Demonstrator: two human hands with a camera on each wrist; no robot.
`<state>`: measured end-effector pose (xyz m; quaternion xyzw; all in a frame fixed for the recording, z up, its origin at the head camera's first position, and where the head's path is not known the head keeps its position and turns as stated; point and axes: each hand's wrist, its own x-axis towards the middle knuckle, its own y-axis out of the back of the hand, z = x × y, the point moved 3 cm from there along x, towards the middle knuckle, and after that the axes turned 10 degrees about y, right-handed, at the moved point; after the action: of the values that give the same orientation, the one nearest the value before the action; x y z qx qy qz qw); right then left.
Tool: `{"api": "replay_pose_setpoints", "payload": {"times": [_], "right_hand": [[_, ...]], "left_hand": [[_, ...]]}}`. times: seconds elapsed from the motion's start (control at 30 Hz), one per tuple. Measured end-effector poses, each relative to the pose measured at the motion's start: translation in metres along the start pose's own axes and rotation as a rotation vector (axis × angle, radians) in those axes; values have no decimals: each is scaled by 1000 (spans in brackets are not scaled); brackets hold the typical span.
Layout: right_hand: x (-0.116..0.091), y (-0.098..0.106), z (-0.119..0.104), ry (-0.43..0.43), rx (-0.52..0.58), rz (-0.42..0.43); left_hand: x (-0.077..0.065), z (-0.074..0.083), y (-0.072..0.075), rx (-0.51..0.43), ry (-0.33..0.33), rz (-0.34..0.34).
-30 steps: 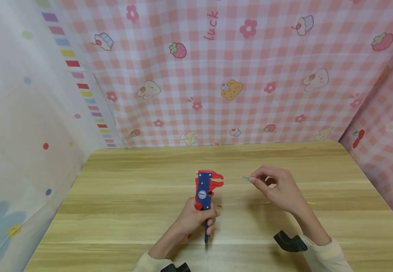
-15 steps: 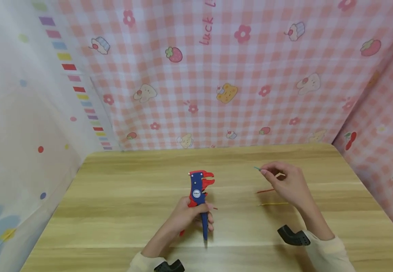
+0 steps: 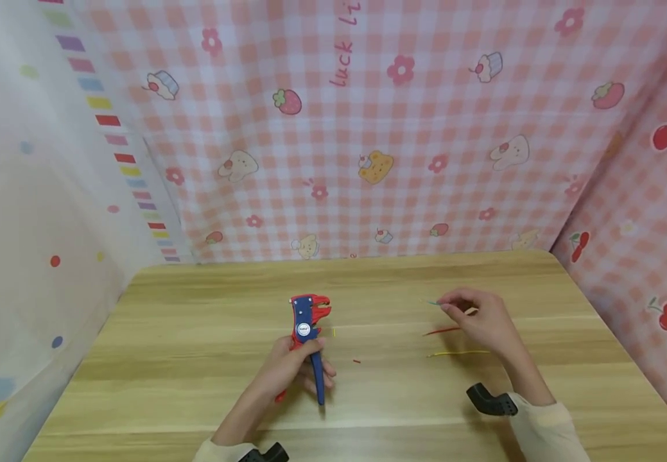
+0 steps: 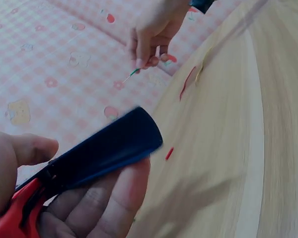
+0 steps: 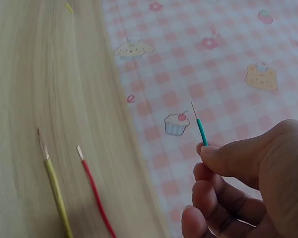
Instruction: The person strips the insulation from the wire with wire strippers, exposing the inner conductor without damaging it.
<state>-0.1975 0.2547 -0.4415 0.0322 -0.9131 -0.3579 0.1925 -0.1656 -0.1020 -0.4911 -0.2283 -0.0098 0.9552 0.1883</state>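
Note:
My left hand (image 3: 289,369) grips a blue and red wire stripper (image 3: 303,314) by its handles; its jaws point right, with no wire between them. In the left wrist view a blue handle (image 4: 104,144) lies across the fingers. Thumb and index finger of my right hand (image 3: 480,321) pinch a green wire (image 5: 202,133) above the table. A short length of bare strand shows at its tip; its other end is hidden by the hand. Below that hand, a red wire (image 5: 95,196) and a yellow wire (image 5: 58,198) lie side by side, both with bared ends.
A small red piece of insulation (image 3: 357,361) and a yellow piece (image 3: 334,333) lie on the wooden table (image 3: 194,359) near the stripper. A pink checked cloth (image 3: 333,128) hangs behind the table's back edge, and another cloth (image 3: 651,256) hangs at the right.
My left hand has moved left with the stripper. My right hand has drawn right with the green wire. The red wire and the yellow scrap have come into view.

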Motion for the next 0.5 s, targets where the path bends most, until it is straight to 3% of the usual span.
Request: {"api": "replay_pose_setpoints", "payload": {"times": [0.2, 0.37, 0.5], "right_hand": [[0, 0, 9, -32, -14, -21], [-1, -3, 15, -78, -11, -45], [-2, -6, 21, -97, -2, -67]], "left_hand": [[-4, -4, 16, -23, 6, 85], [-9, -10, 25, -4, 49, 142], [-15, -13, 33, 91, 72, 274]]}}
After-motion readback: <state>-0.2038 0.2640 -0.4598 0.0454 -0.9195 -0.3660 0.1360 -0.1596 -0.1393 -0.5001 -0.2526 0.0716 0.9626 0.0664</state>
